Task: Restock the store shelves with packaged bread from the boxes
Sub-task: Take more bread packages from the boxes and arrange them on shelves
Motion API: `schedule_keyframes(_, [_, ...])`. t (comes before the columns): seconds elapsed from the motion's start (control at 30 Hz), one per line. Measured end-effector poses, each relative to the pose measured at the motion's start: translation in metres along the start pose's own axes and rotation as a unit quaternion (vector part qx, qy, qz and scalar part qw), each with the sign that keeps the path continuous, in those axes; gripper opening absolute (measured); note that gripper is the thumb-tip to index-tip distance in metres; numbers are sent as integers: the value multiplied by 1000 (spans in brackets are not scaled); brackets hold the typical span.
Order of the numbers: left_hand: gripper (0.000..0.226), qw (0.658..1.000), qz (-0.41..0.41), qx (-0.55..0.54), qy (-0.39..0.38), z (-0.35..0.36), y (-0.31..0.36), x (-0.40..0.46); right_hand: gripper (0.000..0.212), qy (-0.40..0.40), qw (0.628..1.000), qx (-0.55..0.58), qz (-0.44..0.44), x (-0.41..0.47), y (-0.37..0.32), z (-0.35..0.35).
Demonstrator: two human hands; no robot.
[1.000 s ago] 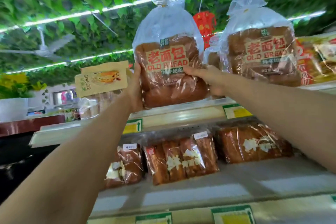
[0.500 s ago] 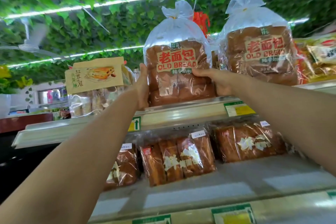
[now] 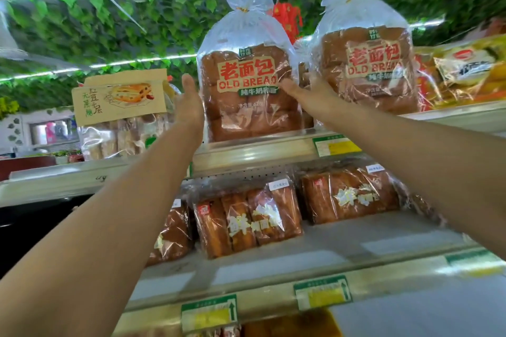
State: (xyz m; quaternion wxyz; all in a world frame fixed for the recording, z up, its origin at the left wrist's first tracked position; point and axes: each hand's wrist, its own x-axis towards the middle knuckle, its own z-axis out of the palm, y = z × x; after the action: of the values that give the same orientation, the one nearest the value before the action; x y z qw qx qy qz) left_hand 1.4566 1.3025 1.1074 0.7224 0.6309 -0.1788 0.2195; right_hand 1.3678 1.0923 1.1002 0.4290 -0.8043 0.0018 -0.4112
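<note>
Hands [image 3: 189, 107] [image 3: 312, 90] raised, fingers straight, flanking upright bread bag [image 3: 247, 90].

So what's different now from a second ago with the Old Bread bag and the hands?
The left Old Bread bag went from lifted to standing on the top shelf. The left hand let go and opened; the right hand rests beside it, fingers straight. The right Old Bread bag stayed put.

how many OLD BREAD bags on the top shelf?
2. One OLD BREAD bag stands between the left hand and right hand; the second bag stands to its right. More may sit hidden behind them.
</note>
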Motion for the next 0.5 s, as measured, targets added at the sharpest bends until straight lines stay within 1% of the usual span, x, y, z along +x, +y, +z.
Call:
schedule_keyframes(0.03, [82, 999, 16, -3, 32, 0, 0, -1, 72, 16, 1000, 2, -18, -8, -1, -3])
schedule_keyframes(0.13, [40, 989, 98, -17, 110, 9, 1, -15, 51, 56, 996, 2, -63, -35, 1, -17])
schedule_keyframes(0.2, [24, 984, 128, -38, 117, 18, 4, -39, 45, 78, 993, 7, -92, -52, 6, -29])
schedule_keyframes(0.27, [8, 983, 139, -97, 69, 32, 6, -76, 39, 83, 990, 14, -114, -67, 14, -44])
schedule_keyframes(0.37, [11, 980, 117, -160, -16, 61, 5, -140, 31, 78, 988, 16, -132, -94, 31, -72])
schedule_keyframes(0.43, [10, 982, 68, -159, -74, 84, 3, -177, 22, 73, 989, 16, -128, -112, 46, -96])
schedule_keyframes(0.5, [9, 977, -5, -167, -132, 107, -2, -211, 16, 68, 990, -5, -120, -132, 62, -124])
